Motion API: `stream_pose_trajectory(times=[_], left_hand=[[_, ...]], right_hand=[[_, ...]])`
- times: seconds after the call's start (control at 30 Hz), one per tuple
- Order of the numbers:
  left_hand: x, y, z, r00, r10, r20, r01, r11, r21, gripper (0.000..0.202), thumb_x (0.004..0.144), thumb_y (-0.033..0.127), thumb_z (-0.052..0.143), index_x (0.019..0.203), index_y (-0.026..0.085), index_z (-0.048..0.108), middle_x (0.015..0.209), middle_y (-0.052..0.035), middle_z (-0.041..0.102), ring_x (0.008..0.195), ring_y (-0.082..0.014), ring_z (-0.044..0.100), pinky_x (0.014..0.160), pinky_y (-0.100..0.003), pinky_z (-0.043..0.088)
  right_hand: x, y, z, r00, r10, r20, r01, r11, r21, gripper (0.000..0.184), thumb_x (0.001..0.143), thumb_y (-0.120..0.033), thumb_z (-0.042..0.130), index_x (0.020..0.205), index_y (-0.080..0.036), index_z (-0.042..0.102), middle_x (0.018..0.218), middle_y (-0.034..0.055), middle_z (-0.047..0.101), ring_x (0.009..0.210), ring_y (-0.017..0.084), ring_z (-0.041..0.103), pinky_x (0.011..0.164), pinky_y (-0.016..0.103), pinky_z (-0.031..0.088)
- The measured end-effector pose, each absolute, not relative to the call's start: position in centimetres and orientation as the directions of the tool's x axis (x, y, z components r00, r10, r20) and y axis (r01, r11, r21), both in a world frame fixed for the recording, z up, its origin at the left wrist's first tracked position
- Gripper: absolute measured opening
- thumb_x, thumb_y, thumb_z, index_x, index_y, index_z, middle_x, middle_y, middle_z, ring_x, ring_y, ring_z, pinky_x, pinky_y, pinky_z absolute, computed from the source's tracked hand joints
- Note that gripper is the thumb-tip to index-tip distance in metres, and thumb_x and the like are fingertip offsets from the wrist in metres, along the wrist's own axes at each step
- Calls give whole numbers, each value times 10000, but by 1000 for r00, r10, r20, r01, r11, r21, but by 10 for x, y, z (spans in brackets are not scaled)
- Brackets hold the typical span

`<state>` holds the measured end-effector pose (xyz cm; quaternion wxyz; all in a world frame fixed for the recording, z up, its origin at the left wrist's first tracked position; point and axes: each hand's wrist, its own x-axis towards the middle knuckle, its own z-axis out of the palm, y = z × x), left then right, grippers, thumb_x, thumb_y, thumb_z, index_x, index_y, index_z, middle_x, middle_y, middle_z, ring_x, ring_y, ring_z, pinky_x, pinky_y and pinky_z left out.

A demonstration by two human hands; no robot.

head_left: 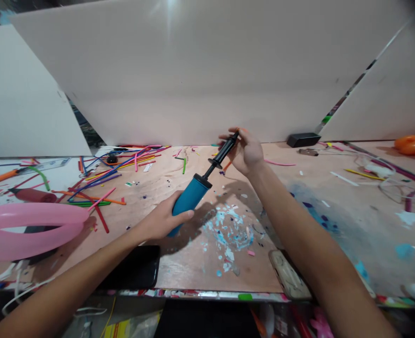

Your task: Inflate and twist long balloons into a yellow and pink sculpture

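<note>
A blue hand balloon pump point(189, 199) slants up and to the right over the table, its black nozzle end point(224, 152) pointing away from me. My left hand point(167, 213) is wrapped round the blue barrel. At the tip of the nozzle, the thumb and fingers of my right hand point(246, 152) are closed together. A trace of orange shows by those fingertips, too small to name. Just below that hand is a thin orange strip point(227, 167); whether it hangs from the hand or lies on the table I cannot tell.
Long thin balloons point(103, 180) lie heaped at left, near an inflated pink balloon point(59, 213). A black phone point(140, 267) and a pale-cased phone point(288, 274) rest at the front edge. Blue flakes point(231, 230) litter the middle. White boards point(193, 70) stand behind; a black box point(303, 139) sits there.
</note>
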<state>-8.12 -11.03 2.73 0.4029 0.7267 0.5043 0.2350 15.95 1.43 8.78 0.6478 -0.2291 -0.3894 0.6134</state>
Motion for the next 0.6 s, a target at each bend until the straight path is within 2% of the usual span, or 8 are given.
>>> stream_pose_trajectory(times=[0.07,0.13,0.27,0.3,0.33,0.4,0.5,0.6], left_hand=[[-67,-100,23,405,914,23,583,-278,764,653,864,548,553,1375,171,403,1157,-114,622,1007,-282,603,891,-441,471],[-50,-90,21,497,866,60,527,-356,772,651,898,511,516,1419,158,353,1253,-138,596,1094,-287,582,956,-452,445],[-29,-71,47,710,681,181,353,-566,745,559,830,462,650,1292,173,526,1311,-125,588,1171,-282,560,1000,-434,445],[-27,-67,60,681,679,274,300,-601,741,551,810,454,680,1269,180,547,1309,-118,594,1149,-271,577,984,-422,465],[-25,-65,76,591,700,401,243,-628,739,490,845,447,641,1248,181,558,1287,-112,605,1102,-243,607,965,-404,484],[-20,-66,106,363,671,646,183,-731,657,368,920,444,533,1194,202,581,1207,-76,640,1041,-196,637,916,-365,514],[-9,-75,141,269,529,805,270,-843,465,364,925,485,526,1180,230,573,1128,-33,654,1045,-179,639,866,-334,533],[-1,-83,156,232,376,897,396,-879,266,330,932,504,516,1089,225,595,1129,-37,639,1070,-187,629,912,-347,524]], right_hand=[[159,-2,106,14,956,292,-647,231,-727,223,980,-308,389,817,-231,520,679,-10,631,616,132,634,616,271,566],[159,-24,125,45,936,349,-634,297,-714,242,996,-322,385,807,-241,512,615,-36,548,517,103,570,565,242,544],[160,-68,153,32,906,422,-561,366,-742,309,1013,-335,371,771,-237,536,563,-47,458,421,69,480,470,194,473],[160,-76,157,8,892,452,-528,388,-756,343,1018,-326,345,761,-231,550,562,-42,465,422,69,481,464,195,465],[160,-83,159,-29,873,487,-487,413,-770,374,1021,-316,321,759,-225,572,566,-34,479,431,72,492,467,199,465],[159,-94,161,-132,825,549,-397,464,-792,402,1015,-290,309,791,-215,635,589,-17,525,485,89,544,500,219,491],[158,-105,160,-221,754,619,-334,538,-774,345,989,-260,383,925,-212,718,714,7,615,672,124,641,641,252,555],[159,-110,159,-232,698,678,-340,595,-729,249,951,-302,508,992,-217,738,838,16,661,758,143,655,740,268,578]])
